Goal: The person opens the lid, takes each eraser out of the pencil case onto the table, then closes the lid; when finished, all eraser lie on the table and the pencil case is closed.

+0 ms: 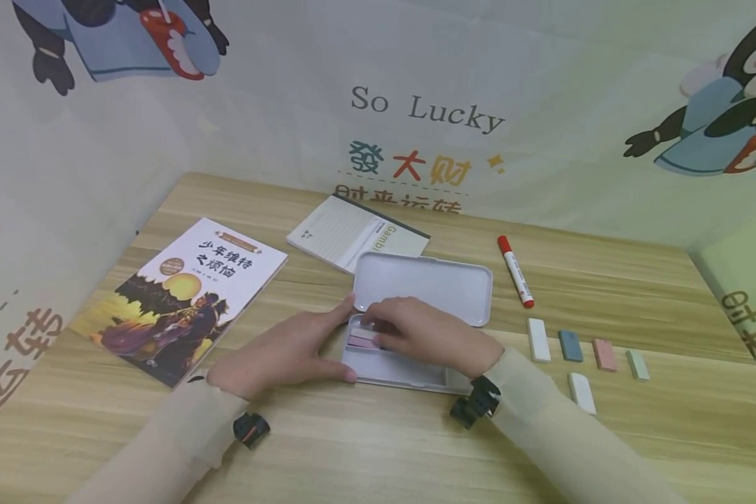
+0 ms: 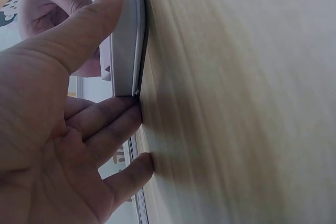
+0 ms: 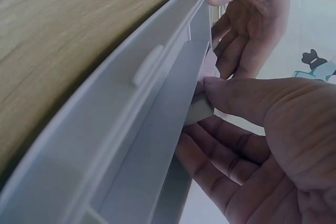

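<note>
An open pencil case [image 1: 395, 365] lies on the table, its pale lid tipped back. My left hand [image 1: 283, 350] braces the case's left end, thumb at the front corner and fairly straight fingers along the end and back. Over the back compartment, my right hand [image 1: 416, 329] pinches a pale eraser [image 3: 199, 109] between thumb and fingers. A pinkish-lilac eraser [image 1: 362, 341] lies beside it in that compartment. The front compartment is a long shallow trough. My right fingers partly hide the back compartment in the head view.
To the right lie a white eraser [image 1: 538, 340], a blue eraser [image 1: 570, 346], a pink eraser [image 1: 605, 355], a green eraser [image 1: 638, 365] and another white eraser [image 1: 582, 393]. A red-capped marker [image 1: 515, 271] lies behind them. A notebook [image 1: 353, 231] and a book [image 1: 183, 294] lie back and left.
</note>
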A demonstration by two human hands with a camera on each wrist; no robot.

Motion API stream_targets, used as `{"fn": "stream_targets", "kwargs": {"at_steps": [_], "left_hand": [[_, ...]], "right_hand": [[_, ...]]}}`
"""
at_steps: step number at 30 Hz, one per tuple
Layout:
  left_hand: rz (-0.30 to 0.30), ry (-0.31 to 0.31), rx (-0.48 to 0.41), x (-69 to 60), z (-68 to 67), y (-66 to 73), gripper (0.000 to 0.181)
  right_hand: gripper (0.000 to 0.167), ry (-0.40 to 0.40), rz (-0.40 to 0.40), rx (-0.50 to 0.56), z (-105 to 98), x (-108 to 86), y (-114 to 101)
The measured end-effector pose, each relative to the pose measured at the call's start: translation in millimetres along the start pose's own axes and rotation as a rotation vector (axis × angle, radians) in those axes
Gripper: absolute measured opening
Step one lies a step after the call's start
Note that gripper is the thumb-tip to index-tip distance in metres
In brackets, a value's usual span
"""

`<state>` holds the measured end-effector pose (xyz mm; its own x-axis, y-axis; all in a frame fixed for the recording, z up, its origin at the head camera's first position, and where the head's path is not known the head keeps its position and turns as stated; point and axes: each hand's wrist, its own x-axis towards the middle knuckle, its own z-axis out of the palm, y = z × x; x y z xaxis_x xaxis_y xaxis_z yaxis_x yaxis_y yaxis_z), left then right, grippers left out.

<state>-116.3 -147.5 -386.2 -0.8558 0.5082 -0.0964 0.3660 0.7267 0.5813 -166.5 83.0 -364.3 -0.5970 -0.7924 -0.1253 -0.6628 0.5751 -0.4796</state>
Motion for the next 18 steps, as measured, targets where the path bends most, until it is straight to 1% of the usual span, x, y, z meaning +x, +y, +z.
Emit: {"fn": "stream_targets", "kwargs": {"at_steps": [7,12,18], "left_hand": [[-0.012,-0.001,0.004,0.0,0.8,-0.7,0.111],[-0.011,-0.003,-0.004,-0.4,1.1,-0.9,0.111],[-0.011,-0.004,0.0,-0.8,0.6,-0.8,0.111]], "right_hand": [[0.033,-0.041,0.027,0.06,-2.8,-2.2,1.8],[0.038,-0.053,0.008,0.092,-3.6,-4.8,6.6],[0.039,-0.04,-0.032,0.042,-2.9,-5.1,6.5]]}}
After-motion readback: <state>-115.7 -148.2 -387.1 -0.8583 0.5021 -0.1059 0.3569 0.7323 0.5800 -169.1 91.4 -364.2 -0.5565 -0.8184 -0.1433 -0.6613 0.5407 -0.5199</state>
